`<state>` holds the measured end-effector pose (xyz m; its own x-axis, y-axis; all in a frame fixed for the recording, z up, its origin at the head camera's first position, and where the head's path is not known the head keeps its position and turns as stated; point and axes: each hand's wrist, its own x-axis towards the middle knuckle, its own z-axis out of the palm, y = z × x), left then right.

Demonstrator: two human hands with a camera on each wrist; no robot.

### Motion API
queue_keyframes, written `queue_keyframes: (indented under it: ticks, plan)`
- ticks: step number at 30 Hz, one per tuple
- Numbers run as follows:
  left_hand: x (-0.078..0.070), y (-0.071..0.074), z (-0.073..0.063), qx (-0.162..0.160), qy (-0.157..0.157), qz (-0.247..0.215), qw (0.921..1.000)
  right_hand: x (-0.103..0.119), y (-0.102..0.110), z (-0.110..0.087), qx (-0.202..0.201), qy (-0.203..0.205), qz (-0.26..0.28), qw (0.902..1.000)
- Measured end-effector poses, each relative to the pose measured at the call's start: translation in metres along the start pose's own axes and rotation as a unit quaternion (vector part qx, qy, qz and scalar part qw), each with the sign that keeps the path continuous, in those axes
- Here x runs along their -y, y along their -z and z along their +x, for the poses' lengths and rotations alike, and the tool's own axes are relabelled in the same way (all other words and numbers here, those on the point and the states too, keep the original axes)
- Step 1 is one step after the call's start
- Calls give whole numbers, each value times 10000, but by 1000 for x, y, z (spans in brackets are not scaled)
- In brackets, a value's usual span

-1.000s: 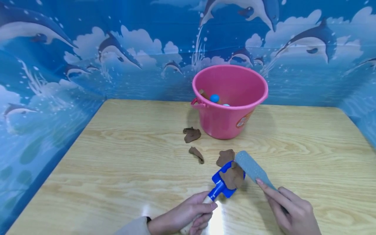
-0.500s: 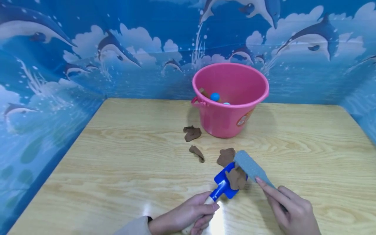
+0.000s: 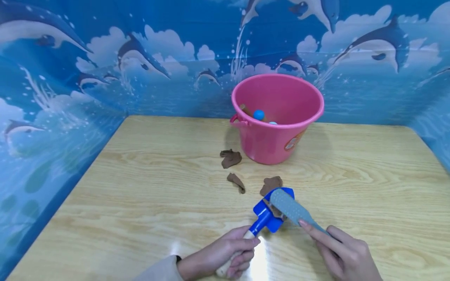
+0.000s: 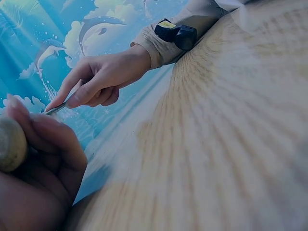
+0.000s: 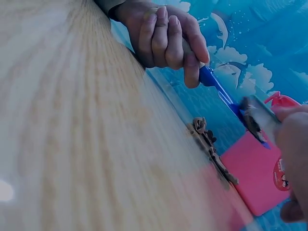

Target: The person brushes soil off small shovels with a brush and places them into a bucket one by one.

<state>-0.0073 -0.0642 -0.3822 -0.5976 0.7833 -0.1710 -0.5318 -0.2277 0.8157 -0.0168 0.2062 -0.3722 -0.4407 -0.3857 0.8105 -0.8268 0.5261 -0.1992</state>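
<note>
In the head view my left hand (image 3: 235, 249) grips the pale handle of a small blue shovel (image 3: 274, 225). On its blade lies a lump of brown clay (image 3: 274, 210), mostly covered. My right hand (image 3: 346, 251) holds a grey-blue paddle-shaped tool (image 3: 291, 207) with a speckled face, index finger along its neck. The paddle lies over the clay and blade; the right wrist view shows it against the shovel (image 5: 221, 91). Just beyond the blade is a flat brown clay piece (image 3: 271, 184), partly hidden. The left wrist view shows the handle's round end (image 4: 10, 144) inside my left hand.
A pink bucket (image 3: 267, 146) stands at the back, holding a blue ball (image 3: 258, 114) and other items, partly hidden. Left of its front lie a clay piece (image 3: 231, 159) and a curled clay strip (image 3: 236, 182). A dolphin-print sheet (image 3: 175, 58) surrounds the wooden table (image 3: 147, 203).
The paddle has moved left from the blade's right edge onto the clay, now covering most of it. Before that, the clay shifted right on the blade. Both hands keep their hold.
</note>
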Motion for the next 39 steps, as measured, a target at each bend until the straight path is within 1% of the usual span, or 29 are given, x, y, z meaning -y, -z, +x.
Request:
queue_keyframes:
  ticks: [3, 6, 7, 9, 11, 13, 16, 20, 23, 25, 26, 28, 29, 31, 33, 35, 36, 37, 39]
  plan:
    - [0, 0, 0, 65, -43, 23, 10000, -4, 1, 4, -407, -107, -120, 9990]
    - [0, 1, 1, 135, -62, -125, 9998, -4, 3, 5, -488, -18, 49, 9988]
    - [0, 1, 1, 157, -70, -230, 9996, -4, 3, 5, -419, 71, 210, 9989]
    - [1, 2, 1, 193, -124, -421, 9989, -2, 2, 4, -115, 302, 484, 9983]
    - [1, 2, 1, 245, -174, -601, 9977, 1, 1, 2, 184, 390, 612, 9972]
    - [1, 3, 1, 282, -219, -636, 9973, 2, 1, 1, 433, 308, 498, 9973]
    - [1, 3, 1, 312, -274, -555, 9976, 1, 2, 0, 501, 226, -20, 9985]
    - [0, 4, 2, 256, -273, -523, 9979, -4, 3, -1, 392, 225, -578, 9973]
    - [0, 4, 2, 165, -290, -539, 9980, -7, 7, 1, 134, 15, -798, 9967]
    - [1, 3, 2, 154, -339, -549, 9978, -9, 11, 2, -105, -128, -745, 9971]
    - [1, 3, 2, 150, -373, -543, 9977, -9, 11, 3, -241, -132, -627, 9977]
    - [2, 2, 1, 140, -344, -547, 9978, -9, 11, 4, -419, 20, -327, 9986]
    - [2, 2, 1, 160, -358, -553, 9977, -8, 10, 4, -409, 124, -128, 9990]
    - [3, 3, 0, 207, -353, -582, 9975, -5, 7, 4, -215, 364, 167, 9990]
    - [3, 3, 0, 243, -328, -607, 9973, -1, 5, 3, 44, 516, 244, 9984]
    - [2, 3, -1, 303, -323, -646, 9969, 0, 6, 1, 308, 432, 140, 9985]
    - [2, 3, -1, 317, -283, -647, 9970, 0, 6, 1, 363, 405, 54, 9985]
    - [2, 3, -1, 320, -256, -638, 9971, -1, 7, 0, 375, 355, -65, 9986]
    - [1, 4, -1, 317, -224, -644, 9972, -4, 10, 0, 249, 191, -295, 9991]
